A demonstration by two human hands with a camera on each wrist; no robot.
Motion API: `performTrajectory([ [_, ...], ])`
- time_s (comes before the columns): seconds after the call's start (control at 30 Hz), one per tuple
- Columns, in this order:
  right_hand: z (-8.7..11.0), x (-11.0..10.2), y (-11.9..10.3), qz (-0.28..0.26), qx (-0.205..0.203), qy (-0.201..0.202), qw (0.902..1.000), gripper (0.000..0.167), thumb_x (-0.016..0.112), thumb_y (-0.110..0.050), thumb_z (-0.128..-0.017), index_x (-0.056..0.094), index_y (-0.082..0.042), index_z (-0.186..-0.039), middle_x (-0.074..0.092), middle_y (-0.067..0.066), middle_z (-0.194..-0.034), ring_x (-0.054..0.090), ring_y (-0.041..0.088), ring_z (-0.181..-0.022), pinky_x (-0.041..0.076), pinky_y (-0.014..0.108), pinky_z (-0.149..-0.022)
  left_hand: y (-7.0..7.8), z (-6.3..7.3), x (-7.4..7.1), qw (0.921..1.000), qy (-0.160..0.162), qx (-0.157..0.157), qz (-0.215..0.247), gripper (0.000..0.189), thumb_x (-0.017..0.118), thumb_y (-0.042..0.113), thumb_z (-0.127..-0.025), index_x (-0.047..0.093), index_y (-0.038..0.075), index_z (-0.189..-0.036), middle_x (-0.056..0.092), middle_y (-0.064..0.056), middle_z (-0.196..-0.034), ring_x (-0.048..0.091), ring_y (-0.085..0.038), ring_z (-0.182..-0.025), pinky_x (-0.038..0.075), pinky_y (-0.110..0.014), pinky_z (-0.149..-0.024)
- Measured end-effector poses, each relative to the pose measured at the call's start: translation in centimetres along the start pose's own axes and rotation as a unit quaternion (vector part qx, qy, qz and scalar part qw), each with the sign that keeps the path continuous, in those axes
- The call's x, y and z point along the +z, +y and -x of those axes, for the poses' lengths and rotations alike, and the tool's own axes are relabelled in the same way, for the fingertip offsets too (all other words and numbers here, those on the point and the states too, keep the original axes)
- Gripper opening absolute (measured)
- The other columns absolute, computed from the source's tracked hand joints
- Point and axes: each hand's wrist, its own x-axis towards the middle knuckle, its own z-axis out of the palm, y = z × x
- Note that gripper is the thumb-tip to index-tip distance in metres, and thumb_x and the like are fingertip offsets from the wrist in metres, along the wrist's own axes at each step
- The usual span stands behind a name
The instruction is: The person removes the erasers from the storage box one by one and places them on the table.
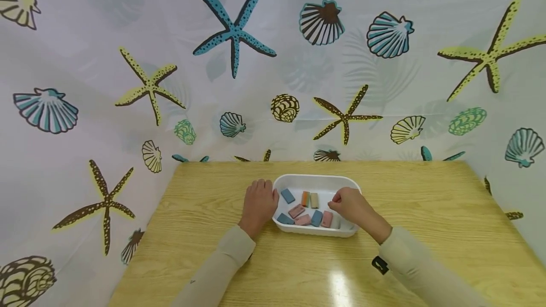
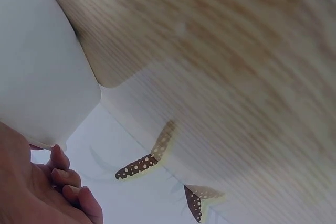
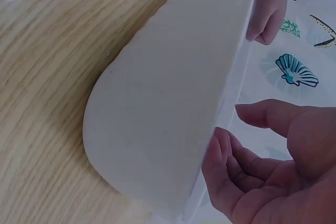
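A white oval plastic tub [image 1: 317, 232] stands on the table, with several small blocks like erasers lying loose inside. Among them are a blue block [image 1: 287, 196], an orange and green block [image 1: 305, 199], a beige block [image 1: 314, 200], a pink block [image 1: 327, 219] and a whitish block [image 1: 336, 222]. My left hand [image 1: 259, 206] holds the tub's left rim, fingers bent in the left wrist view. Over the tub's right end hovers my right hand [image 1: 351, 205]. The right wrist view shows its thumb apart from its bent fingers [image 3: 252, 166], with nothing seen between them.
The wooden table [image 1: 192, 245] spreads around the tub on all sides. Behind and beside it hangs a white cloth [image 1: 264, 75] printed with shells and starfish. A dark wrist-worn piece [image 1: 379, 265] shows at the right sleeve.
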Motion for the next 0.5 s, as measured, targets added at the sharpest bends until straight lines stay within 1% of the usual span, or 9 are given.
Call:
performTrajectory([
  [0.17, -1.9, 1.8, -0.6, 0.006, 0.027, -0.017, 0.9995, 0.016, 0.066, -0.015, -0.082, 0.064, -0.002, -0.073, 0.058, 0.003, -0.067, 0.050, 0.014, -0.057, 0.040, 0.028, -0.053, 0.0, 0.0, 0.0, 1.0000, -0.003, -0.005, -0.007, 0.028, 0.042, 0.030, -0.096, 0.054, 0.005, -0.095, 0.049, -0.008, -0.084, 0.047, -0.023, -0.078, 0.041, -0.037, -0.073],
  [0.3, -3.3, 3.1, -0.8, 0.023, 0.054, -0.020, 0.9981, 0.018, 0.067, -0.017, -0.080, 0.062, -0.002, -0.071, 0.058, 0.004, -0.068, 0.052, 0.016, -0.059, 0.041, 0.030, -0.053, 0.1, 0.0, -0.1, 0.9998, -0.017, -0.010, -0.001, 0.028, 0.042, 0.030, -0.096, 0.054, 0.005, -0.096, 0.049, -0.008, -0.085, 0.046, -0.023, -0.080, 0.041, -0.038, -0.073],
  [0.4, -4.0, 4.0, -0.6, 0.032, 0.064, -0.009, 0.9974, 0.020, 0.068, -0.017, -0.078, 0.060, -0.002, -0.069, 0.056, 0.005, -0.066, 0.051, 0.017, -0.058, 0.040, 0.031, -0.052, 0.2, -0.1, -0.2, 0.9995, -0.028, -0.013, 0.009, 0.028, 0.043, 0.030, -0.096, 0.054, 0.004, -0.098, 0.049, -0.009, -0.087, 0.046, -0.024, -0.081, 0.041, -0.038, -0.075],
  [0.5, -4.5, 4.7, -0.4, 0.024, 0.059, 0.004, 0.9979, 0.024, 0.069, -0.015, -0.076, 0.053, -0.004, -0.062, 0.050, 0.004, -0.061, 0.046, 0.017, -0.054, 0.037, 0.030, -0.050, 0.2, -0.1, -0.3, 0.9994, -0.029, -0.017, 0.009, 0.028, 0.043, 0.030, -0.096, 0.054, 0.005, -0.099, 0.050, -0.009, -0.089, 0.047, -0.024, -0.083, 0.042, -0.038, -0.077],
])
